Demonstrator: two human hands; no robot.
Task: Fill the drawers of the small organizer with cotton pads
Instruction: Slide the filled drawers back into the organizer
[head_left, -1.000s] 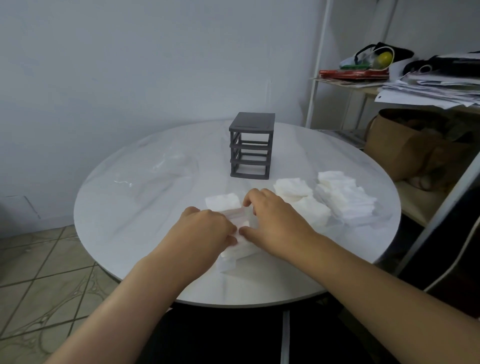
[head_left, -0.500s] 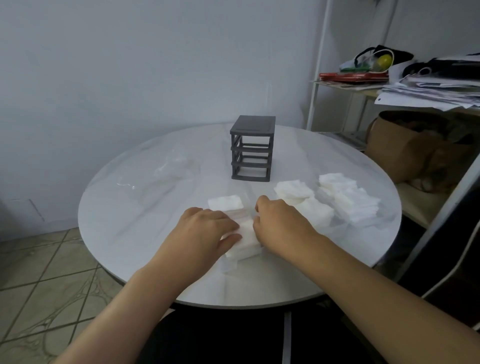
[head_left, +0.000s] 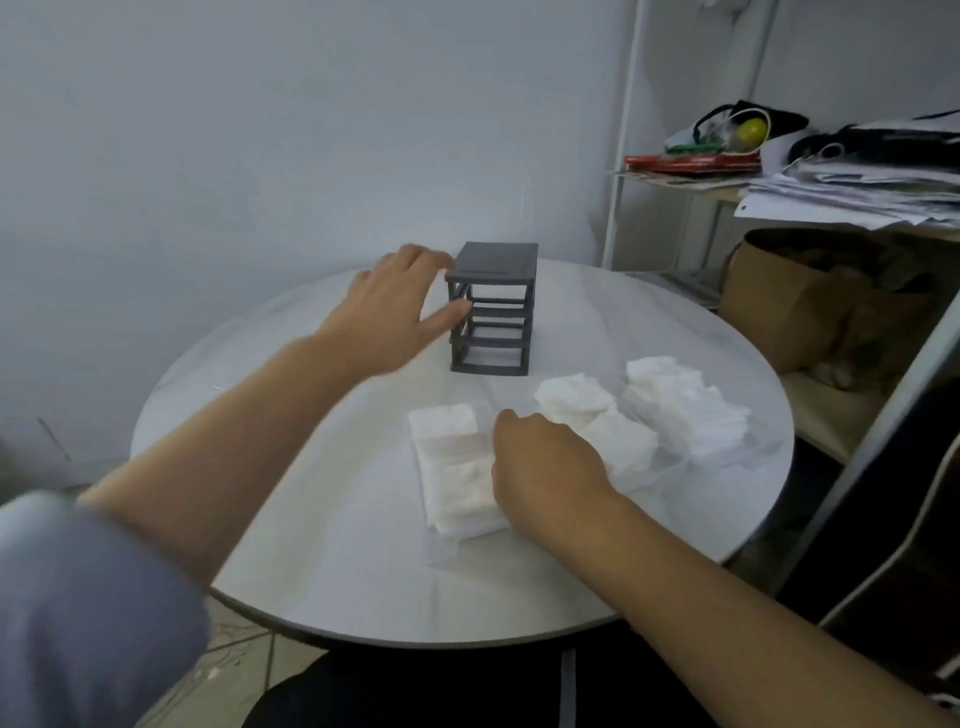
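Note:
A dark grey organizer frame (head_left: 493, 306) stands at the back of the round table, its slots showing no drawers. My left hand (head_left: 395, 306) is stretched out at the frame's left side, fingers spread, thumb touching its front left post. Clear drawers packed with white cotton pads (head_left: 454, 467) lie in front of me. My right hand (head_left: 545, 467) lies at their right edge with fingers curled down over it. Loose cotton pads sit in piles to the right, one smaller pile (head_left: 571, 397) and one larger pile (head_left: 680, 410).
The white marble table (head_left: 322, 545) has its front rim close to my body. A white metal shelf with stacked papers (head_left: 857, 192) and a brown paper bag (head_left: 800, 306) stands close by on the right. The wall is right behind the table.
My left hand has let go of the pad-filled drawers and reached forward to the organizer frame. My right hand has stayed at the drawers. The camera has tilted down.

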